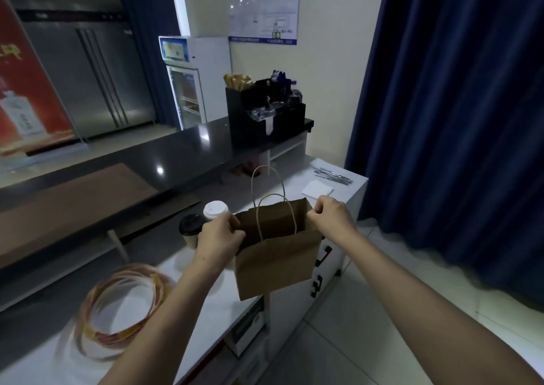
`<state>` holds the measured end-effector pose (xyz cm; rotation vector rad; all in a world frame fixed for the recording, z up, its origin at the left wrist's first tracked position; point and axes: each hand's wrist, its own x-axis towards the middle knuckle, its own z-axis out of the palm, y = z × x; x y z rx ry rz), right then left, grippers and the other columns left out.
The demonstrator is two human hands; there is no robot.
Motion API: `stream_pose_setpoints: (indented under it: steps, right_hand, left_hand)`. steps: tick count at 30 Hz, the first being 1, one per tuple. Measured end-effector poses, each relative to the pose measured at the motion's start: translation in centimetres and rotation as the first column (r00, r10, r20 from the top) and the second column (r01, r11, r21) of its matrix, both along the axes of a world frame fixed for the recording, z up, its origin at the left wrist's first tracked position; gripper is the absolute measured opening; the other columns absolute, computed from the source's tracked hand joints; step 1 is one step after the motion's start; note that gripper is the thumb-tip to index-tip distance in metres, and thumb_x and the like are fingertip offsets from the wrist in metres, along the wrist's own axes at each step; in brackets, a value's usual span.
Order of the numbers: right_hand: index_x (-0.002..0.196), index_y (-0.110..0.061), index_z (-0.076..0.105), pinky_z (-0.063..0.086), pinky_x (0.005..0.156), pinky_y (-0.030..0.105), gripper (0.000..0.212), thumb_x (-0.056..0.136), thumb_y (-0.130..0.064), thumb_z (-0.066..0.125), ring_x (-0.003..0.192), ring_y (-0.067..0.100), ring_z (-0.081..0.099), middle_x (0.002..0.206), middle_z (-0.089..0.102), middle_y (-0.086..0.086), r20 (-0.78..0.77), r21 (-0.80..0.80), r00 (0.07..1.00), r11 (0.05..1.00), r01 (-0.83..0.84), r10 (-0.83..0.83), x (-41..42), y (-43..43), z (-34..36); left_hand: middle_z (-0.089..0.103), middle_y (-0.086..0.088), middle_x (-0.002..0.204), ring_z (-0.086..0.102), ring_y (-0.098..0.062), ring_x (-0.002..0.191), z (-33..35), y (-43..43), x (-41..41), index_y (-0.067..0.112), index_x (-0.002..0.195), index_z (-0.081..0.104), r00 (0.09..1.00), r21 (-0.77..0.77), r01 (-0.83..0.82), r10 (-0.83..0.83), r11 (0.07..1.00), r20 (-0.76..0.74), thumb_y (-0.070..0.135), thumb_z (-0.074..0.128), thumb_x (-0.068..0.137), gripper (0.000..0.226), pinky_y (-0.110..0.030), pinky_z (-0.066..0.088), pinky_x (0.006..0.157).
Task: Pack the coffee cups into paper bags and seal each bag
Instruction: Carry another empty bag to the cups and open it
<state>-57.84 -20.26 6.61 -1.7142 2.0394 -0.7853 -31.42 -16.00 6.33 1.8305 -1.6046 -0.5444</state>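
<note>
A brown paper bag (275, 262) with twisted paper handles hangs upright over the counter's front edge, its mouth pulled open. My left hand (219, 240) pinches the left rim of the mouth. The right rim is pinched by my right hand (331, 217). The bag's inside is dark and its contents are hidden. Two coffee cups stand on the white counter (206, 302) just left of the bag: one with a white lid (215, 209) and one with a black lid (190, 226), partly behind my left hand.
A coil of white and orange tape or strip (123, 308) lies on the counter at near left. White napkins (317, 189) and wrapped straws (332, 175) lie at the far right corner. A black condiment organiser (265, 114) stands on the raised dark ledge. Blue curtain at right.
</note>
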Motion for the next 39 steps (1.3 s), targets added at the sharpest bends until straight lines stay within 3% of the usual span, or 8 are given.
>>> stream_pose_setpoints:
  steps: [5, 10, 13, 21, 26, 32, 36, 39]
  right_hand:
    - [0.081, -0.023, 0.057, 0.057, 0.068, 0.042, 0.012, 0.089, -0.03, 0.061, 0.077, 0.021, 0.063, 0.081, 0.064, 0.0, -0.029, 0.021, 0.999, 0.999, 0.033, -0.032, -3.2, -5.8, -0.6]
    - [0.083, -0.023, 0.057, 0.055, 0.07, 0.04, 0.013, 0.092, -0.03, 0.061, 0.079, 0.021, 0.062, 0.085, 0.064, -0.001, -0.08, 0.049, 0.996, 0.998, 0.039, -0.035, -5.6, -12.1, 0.1]
    - [0.082, -0.023, 0.057, 0.059, 0.076, 0.044, 0.013, 0.093, -0.029, 0.061, 0.079, 0.02, 0.062, 0.086, 0.063, -0.001, -0.094, 0.041, 0.995, 0.999, 0.036, -0.032, -6.7, -15.5, 0.0]
    - [0.082, -0.021, 0.056, 0.057, 0.071, 0.04, 0.014, 0.095, -0.028, 0.061, 0.08, 0.022, 0.063, 0.085, 0.063, 0.0, -0.071, 0.049, 0.997, 0.999, -0.002, 0.005, -7.7, -21.4, -1.6]
    - [0.084, -0.02, 0.056, 0.055, 0.065, 0.037, 0.015, 0.096, -0.027, 0.061, 0.076, 0.019, 0.063, 0.084, 0.063, 0.002, -0.076, 0.067, 0.994, 0.995, -0.079, 0.084, -7.5, -25.6, -2.4]
    - [0.083, -0.018, 0.055, 0.056, 0.07, 0.042, 0.016, 0.095, -0.026, 0.063, 0.076, 0.022, 0.062, 0.082, 0.062, 0.004, -0.046, 0.091, 0.973, 0.971, -0.22, 0.225, -7.2, -31.9, -3.6]
    - [0.081, -0.019, 0.053, 0.049, 0.062, 0.032, 0.02, 0.097, -0.025, 0.064, 0.074, 0.019, 0.06, 0.082, 0.062, 0.005, -0.024, 0.096, 0.951, 0.948, -0.304, 0.308, -7.2, -35.1, -4.4]
    - [0.08, -0.018, 0.054, 0.051, 0.063, 0.037, 0.019, 0.094, -0.026, 0.064, 0.073, 0.022, 0.061, 0.079, 0.062, 0.004, -0.005, 0.101, 0.928, 0.923, -0.371, 0.373, -7.4, -37.6, -4.9]
  left_hand:
    - [0.07, 0.002, 0.079, 0.071, -0.011, 0.065, -1.0, -6.3, -3.6, 0.027, 0.094, 0.064, 0.997, 0.029, 0.061, -0.06, 0.998, -0.041, 0.015, 0.068, 0.089, 0.013, -0.039, 0.064, 0.07]
    - [0.071, 0.001, 0.072, 0.071, -0.012, 0.057, -1.5, -12.6, -5.4, 0.025, 0.089, 0.064, 0.994, 0.047, 0.065, -0.061, 0.997, -0.091, 0.012, 0.067, 0.085, 0.014, -0.041, 0.064, 0.063]
    - [0.071, -0.001, 0.079, 0.072, -0.013, 0.061, -1.9, -15.9, -5.8, 0.023, 0.094, 0.065, 0.992, 0.053, 0.063, -0.057, 0.997, -0.113, 0.011, 0.067, 0.087, 0.013, -0.041, 0.065, 0.065]
    - [0.071, -0.003, 0.087, 0.074, -0.017, 0.07, -3.3, -21.3, -6.6, 0.023, 0.097, 0.064, 0.993, 0.096, 0.048, -0.037, 0.994, -0.111, 0.01, 0.068, 0.091, 0.015, -0.042, 0.066, 0.069]
    - [0.071, -0.001, 0.085, 0.074, -0.015, 0.069, -4.3, -24.1, -6.5, 0.025, 0.096, 0.064, 0.996, 0.128, -0.006, 0.017, 0.992, -0.082, 0.011, 0.068, 0.091, 0.016, -0.041, 0.066, 0.068]
    - [0.067, -0.003, 0.091, 0.073, -0.016, 0.073, -5.5, -26.9, -7.5, 0.022, 0.108, 0.059, 0.98, 0.123, -0.154, 0.167, 0.98, -0.106, 0.009, 0.068, 0.094, 0.022, -0.036, 0.066, 0.065]
    - [0.067, -0.004, 0.089, 0.07, -0.016, 0.071, -5.9, -27.9, -8.4, 0.021, 0.11, 0.056, 0.956, 0.111, -0.257, 0.27, 0.96, -0.118, 0.007, 0.068, 0.092, 0.026, -0.026, 0.059, 0.056]
    - [0.067, -0.002, 0.084, 0.069, -0.014, 0.07, -6.3, -29.0, -9.0, 0.019, 0.111, 0.057, 0.941, 0.104, -0.318, 0.327, 0.943, -0.086, 0.008, 0.068, 0.091, 0.025, -0.024, 0.053, 0.055]
